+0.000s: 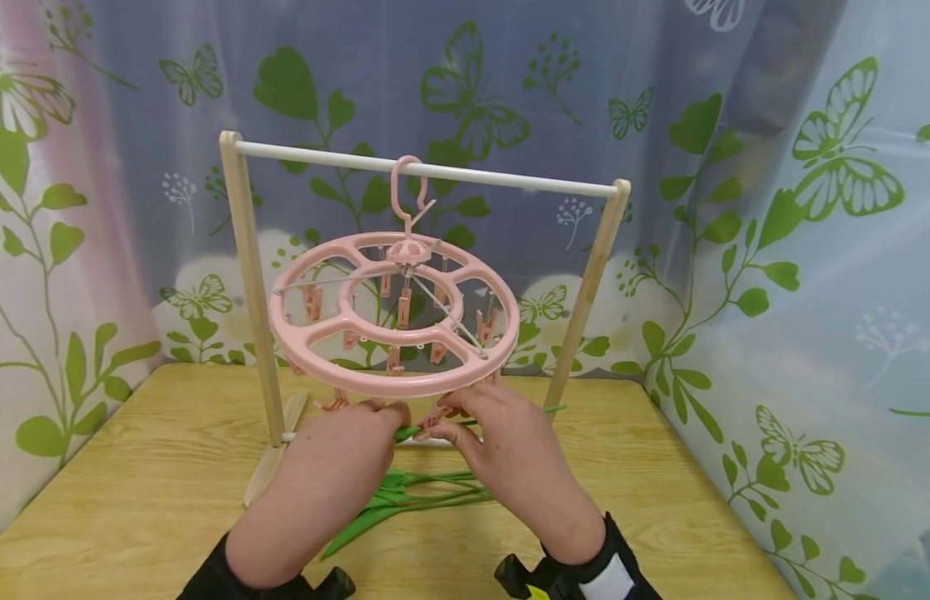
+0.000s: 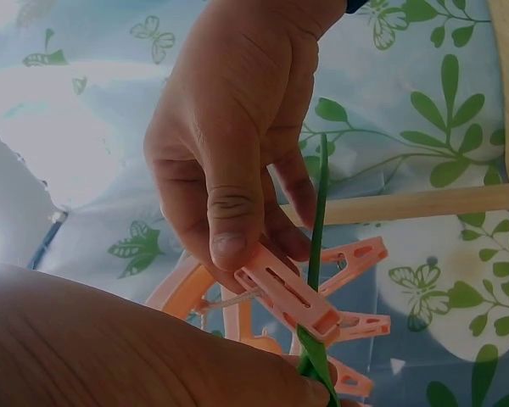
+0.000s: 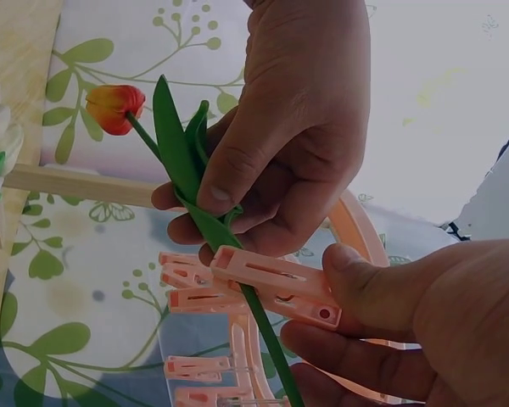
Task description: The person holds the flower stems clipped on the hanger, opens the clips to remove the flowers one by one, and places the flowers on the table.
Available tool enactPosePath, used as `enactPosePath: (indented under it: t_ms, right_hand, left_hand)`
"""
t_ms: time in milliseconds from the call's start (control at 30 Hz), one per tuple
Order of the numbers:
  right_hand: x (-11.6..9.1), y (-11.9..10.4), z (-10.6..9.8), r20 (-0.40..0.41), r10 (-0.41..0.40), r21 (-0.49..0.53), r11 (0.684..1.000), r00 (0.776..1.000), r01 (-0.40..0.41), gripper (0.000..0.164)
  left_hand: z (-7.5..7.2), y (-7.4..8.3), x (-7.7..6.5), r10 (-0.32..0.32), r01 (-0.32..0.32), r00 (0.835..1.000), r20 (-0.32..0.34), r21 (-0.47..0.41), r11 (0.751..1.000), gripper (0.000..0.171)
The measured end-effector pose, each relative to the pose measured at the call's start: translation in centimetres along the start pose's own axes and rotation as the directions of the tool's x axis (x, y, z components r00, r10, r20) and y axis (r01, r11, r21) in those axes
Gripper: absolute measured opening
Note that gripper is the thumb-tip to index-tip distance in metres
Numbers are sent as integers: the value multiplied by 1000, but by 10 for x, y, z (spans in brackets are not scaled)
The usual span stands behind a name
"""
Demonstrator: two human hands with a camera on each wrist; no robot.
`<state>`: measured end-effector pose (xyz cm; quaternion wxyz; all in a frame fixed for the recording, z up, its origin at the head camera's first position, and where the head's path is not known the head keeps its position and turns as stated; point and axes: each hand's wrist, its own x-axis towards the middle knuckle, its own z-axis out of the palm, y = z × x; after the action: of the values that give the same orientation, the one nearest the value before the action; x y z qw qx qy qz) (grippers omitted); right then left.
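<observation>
My left hand [image 1: 345, 450] pinches an artificial tulip [image 3: 182, 161] by its green leaves, with thumb over fingers. The tulip's red-orange bloom [image 3: 114, 110] points away to the left in the right wrist view. My right hand [image 1: 506, 429] pinches the handle end of a pink clothespin [image 3: 276, 284], whose jaws lie across the green stem [image 3: 271, 348] just below the leaves. This clothespin is at the front rim of a round pink drying hanger [image 1: 393, 385]. More pink clothespins [image 1: 403, 308] dangle around the hanger, several of them beside my hands.
The hanger hooks over a white rod [image 1: 510, 177] on a wooden stand [image 1: 247, 283]. Several more green stems and leaves [image 1: 427, 500] lie on the wooden table [image 1: 622, 500] below my hands. A patterned curtain [image 1: 570, 83] surrounds the table's back and sides.
</observation>
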<state>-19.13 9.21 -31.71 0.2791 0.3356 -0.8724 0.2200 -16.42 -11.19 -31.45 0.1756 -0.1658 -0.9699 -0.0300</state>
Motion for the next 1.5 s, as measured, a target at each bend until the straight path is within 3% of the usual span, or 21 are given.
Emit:
enactPosePath:
  t_ms: [433,733,1000,1233,1500]
  right_hand:
    - [-4,1,3,-22,-24,-17,1000,999,24,19]
    - [-3,2,4,-45,-38,-26,999,998,37,20]
    - [-4,2,5,-47,-22,-29,999,999,21,20]
    - [-4,3,0,-102,-25,-40,999,994,21,16]
    - [-1,2,1,-43,7,16,1000,999,-7,31]
  left_hand:
    - [1,1,-2,-10,11,999,38,-3,1000,9]
    - [-4,2,1,-62,68,989,132,-44,997,11]
    - [-5,2,0,-53,56,988,143,-19,998,14]
    - [-4,-7,-1,-69,70,963,259,5,998,20]
    - [-3,-8,-4,-63,65,966,252,1,998,18]
